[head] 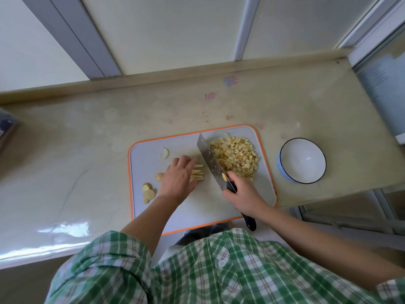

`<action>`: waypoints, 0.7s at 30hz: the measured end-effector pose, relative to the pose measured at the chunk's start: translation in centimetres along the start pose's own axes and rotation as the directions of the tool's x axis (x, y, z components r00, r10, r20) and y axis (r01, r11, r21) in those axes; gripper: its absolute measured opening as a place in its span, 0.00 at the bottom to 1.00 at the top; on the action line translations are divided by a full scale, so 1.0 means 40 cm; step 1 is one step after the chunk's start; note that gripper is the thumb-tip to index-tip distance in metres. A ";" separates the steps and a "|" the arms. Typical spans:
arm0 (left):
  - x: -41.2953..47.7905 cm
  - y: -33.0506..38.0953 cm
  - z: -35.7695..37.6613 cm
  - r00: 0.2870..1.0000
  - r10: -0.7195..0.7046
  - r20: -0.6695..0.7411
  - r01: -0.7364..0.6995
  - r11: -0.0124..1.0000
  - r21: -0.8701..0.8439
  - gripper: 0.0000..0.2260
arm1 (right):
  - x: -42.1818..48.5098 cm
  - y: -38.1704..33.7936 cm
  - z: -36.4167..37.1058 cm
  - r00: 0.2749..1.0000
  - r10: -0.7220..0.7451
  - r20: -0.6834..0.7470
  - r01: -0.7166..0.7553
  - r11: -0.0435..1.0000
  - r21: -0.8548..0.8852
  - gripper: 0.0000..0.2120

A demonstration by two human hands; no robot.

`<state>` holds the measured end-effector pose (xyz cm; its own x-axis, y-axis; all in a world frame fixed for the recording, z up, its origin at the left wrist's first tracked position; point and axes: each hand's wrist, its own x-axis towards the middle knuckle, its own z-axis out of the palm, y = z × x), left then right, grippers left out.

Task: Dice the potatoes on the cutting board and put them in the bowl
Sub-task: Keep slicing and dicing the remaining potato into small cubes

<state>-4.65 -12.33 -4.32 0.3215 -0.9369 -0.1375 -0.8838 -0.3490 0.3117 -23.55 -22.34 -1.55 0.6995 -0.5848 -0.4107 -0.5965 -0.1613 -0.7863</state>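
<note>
A grey cutting board (219,207) with an orange rim lies on the counter. My left hand (178,178) presses down on a row of potato strips (197,174) near the board's middle. My right hand (241,195) grips the black handle of a cleaver (210,162), whose blade stands just right of the strips. A heap of diced potato (235,156) fills the board's far right part. Several potato chunks (149,191) lie at the left of the board, and one pale piece (164,153) lies farther back. A white bowl (303,160) with a blue outside stands empty to the right.
The pale counter (76,161) runs left to right, with a raised back ledge and window frames behind. A dark object (6,126) sits at the far left edge. The counter ends just right of the bowl.
</note>
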 end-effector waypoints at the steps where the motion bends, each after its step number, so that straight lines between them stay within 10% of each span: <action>1: 0.004 0.000 -0.001 1.000 0.016 0.012 -0.016 1.000 -0.013 0.23 | 0.000 0.001 0.003 1.000 0.004 -0.002 -0.004 1.000 0.001 0.06; 21: -0.031 0.014 0.018 0.988 -0.133 -0.083 0.115 0.973 -0.200 0.21 | 0.017 -0.008 0.042 0.995 -0.098 0.002 0.097 0.983 -0.156 0.08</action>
<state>-5.80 -11.35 -4.63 0.4634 -0.8805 -0.0997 -0.7553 -0.4513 0.4753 -22.24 -21.35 -2.36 0.7557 -0.5642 -0.3326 -0.5794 -0.3392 -0.7411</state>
